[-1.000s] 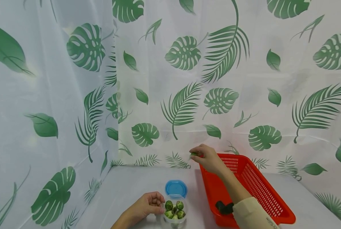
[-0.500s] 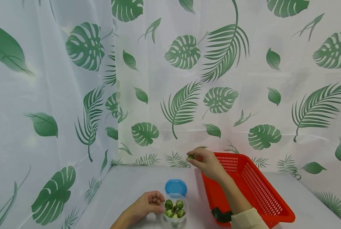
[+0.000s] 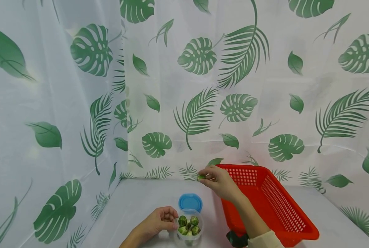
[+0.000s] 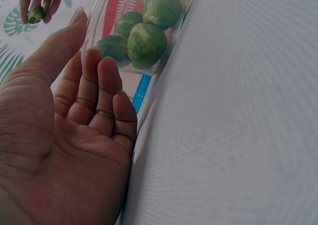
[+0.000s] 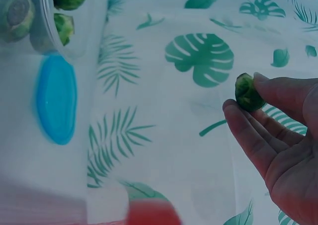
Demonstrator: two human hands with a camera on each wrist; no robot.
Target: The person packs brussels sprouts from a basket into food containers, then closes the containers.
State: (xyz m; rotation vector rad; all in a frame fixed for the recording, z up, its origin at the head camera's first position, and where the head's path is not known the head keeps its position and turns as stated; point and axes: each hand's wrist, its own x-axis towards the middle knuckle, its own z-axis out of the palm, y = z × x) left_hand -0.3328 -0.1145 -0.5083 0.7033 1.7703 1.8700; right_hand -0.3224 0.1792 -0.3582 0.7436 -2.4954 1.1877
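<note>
In the head view my right hand (image 3: 217,182) is raised near the basket's far left corner. It pinches a small Brussels sprout (image 5: 248,93) between thumb and fingertips, as the right wrist view shows. My left hand (image 3: 156,222) is beside a clear plastic container (image 3: 201,233), its loosely bent fingers and thumb at the container's left side. In the left wrist view the fingertips (image 4: 92,56) appear to touch the wall without wrapping round it. Several green Brussels sprouts (image 4: 147,45) lie inside the container. A blue lid (image 3: 190,202) lies just behind it.
A red perforated basket (image 3: 283,210) stands to the right, under my right forearm. A dark band or device (image 3: 236,239) is at the right sleeve. Behind the white table (image 3: 135,196) hangs a leaf-print curtain (image 3: 200,113), with another along the left.
My right hand has moved left and down, away from the basket and towards the container, with the Brussels sprout still pinched. The left hand and container have stayed in place.
</note>
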